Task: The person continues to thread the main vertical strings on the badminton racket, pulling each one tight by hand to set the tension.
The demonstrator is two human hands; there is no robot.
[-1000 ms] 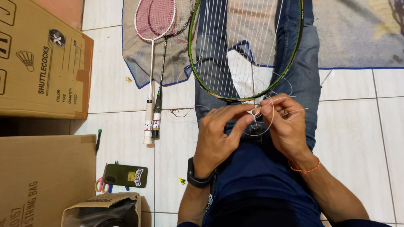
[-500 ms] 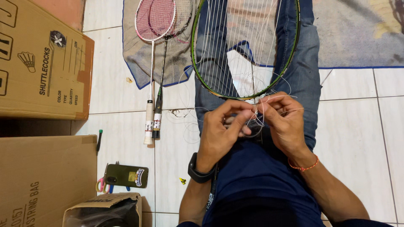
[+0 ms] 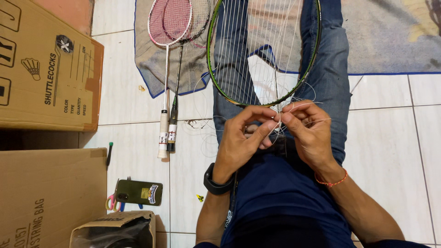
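A green-framed badminton racket [image 3: 219, 78] rests head-down across my lap, partly strung with white string [image 3: 257, 50]. My left hand [image 3: 241, 135], with a black watch on the wrist, and my right hand [image 3: 308, 133], with an orange thread bracelet, meet at the bottom of the frame. Both pinch the loose white string there, fingertips almost touching. Loose ends of string curl out to the right of my right hand and down the left side of the frame.
Two more rackets, one pink and white [image 3: 166, 55] and one dark [image 3: 177, 92], lie on a grey mat [image 3: 149, 69] and the tile floor at left. Cardboard boxes [image 3: 43, 69] stand at far left. A phone [image 3: 138, 192], scissors [image 3: 111, 202] and a pen [image 3: 109, 154] lie near the lower boxes.
The hands have stayed at the bottom of the frame, their fingers shifting slightly on the string. The racket has barely moved.
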